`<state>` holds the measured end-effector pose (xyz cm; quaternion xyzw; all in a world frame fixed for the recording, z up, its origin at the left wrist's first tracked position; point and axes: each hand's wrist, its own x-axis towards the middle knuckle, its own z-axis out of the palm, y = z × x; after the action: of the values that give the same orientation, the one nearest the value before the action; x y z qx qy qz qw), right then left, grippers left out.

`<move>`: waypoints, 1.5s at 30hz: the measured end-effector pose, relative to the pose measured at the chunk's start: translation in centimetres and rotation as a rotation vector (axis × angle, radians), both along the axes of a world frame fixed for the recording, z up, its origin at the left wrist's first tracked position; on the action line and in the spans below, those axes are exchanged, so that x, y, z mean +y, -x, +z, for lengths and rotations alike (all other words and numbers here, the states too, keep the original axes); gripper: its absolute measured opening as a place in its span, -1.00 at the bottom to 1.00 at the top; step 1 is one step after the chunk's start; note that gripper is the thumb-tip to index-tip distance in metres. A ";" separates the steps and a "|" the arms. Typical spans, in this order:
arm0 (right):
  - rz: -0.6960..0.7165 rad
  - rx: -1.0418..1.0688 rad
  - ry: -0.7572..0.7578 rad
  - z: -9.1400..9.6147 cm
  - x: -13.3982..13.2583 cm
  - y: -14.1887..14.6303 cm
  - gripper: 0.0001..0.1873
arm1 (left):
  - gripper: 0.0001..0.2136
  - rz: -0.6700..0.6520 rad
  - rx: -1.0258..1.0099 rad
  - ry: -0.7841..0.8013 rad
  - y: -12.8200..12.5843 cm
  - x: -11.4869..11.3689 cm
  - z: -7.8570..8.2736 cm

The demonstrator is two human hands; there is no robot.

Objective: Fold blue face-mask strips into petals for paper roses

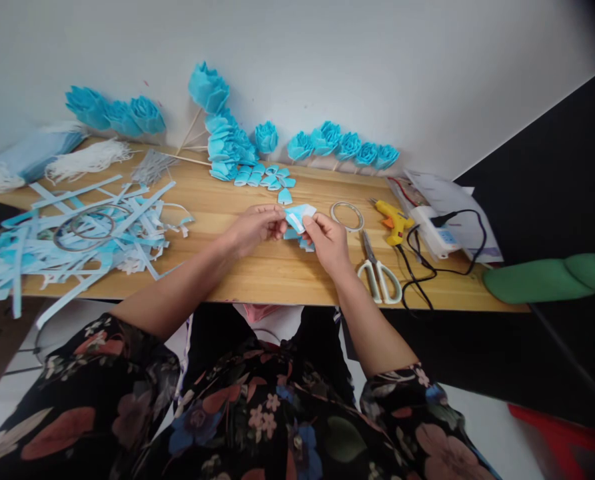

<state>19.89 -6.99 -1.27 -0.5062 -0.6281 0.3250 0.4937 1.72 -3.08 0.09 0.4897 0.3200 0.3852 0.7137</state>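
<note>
Between my hands, just above the table, is a small blue-and-white fabric piece (pixel 297 217) with a white strip on it. My left hand (pixel 260 225) pinches its left edge, fingers curled. From the right, my right hand (pixel 327 240) grips the same piece between thumb and fingers. More small blue pieces (pixel 304 244) lie partly hidden beneath it. Just beyond, a single cut blue petal (pixel 284 196) rests on the wood, with rolled blue petals (pixel 262 176) grouped behind it.
Blue flowers on sticks (pixel 344 143) lean along the wall. Cut strips (pixel 87 233) heap at left. At right are a tape ring (pixel 347 217), scissors (pixel 374 270), a yellow glue gun (pixel 393 221), a power strip (pixel 434 233) with a looping black cord, and a green object (pixel 542 279) at the edge.
</note>
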 end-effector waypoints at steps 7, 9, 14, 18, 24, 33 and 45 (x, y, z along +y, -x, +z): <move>-0.032 -0.079 -0.039 -0.4 0.0 -0.1 -0.56 | -0.72 0.033 0.155 -0.095 0.0 -0.1 -0.1; -0.030 -0.080 -0.033 -0.4 0.0 0.0 -0.55 | -0.76 0.038 0.172 -0.134 0.1 -0.1 -0.3; 0.010 0.117 0.011 -0.5 0.2 -0.1 -0.49 | -0.77 0.044 0.092 -0.056 0.2 0.2 -0.7; -0.018 0.250 0.032 -0.7 0.3 -0.3 -0.45 | -0.79 0.019 0.041 -0.004 0.2 0.4 -0.5; -0.021 0.189 -0.018 -0.8 0.3 -0.4 -0.55 | -0.78 0.022 0.048 -0.008 0.2 0.2 -0.2; -0.218 -0.272 -0.387 0.2 -1.1 0.5 -0.78 | -0.74 0.149 0.230 -0.187 -0.2 0.0 -0.5; -0.119 -0.403 -0.291 0.1 -0.5 0.5 -0.80 | -0.76 0.061 0.208 -0.203 0.0 -0.3 -0.3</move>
<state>19.43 -7.50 -1.21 -0.5203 -0.7232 0.0941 0.4443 1.67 -3.41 -0.22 0.5867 0.3665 0.3840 0.6116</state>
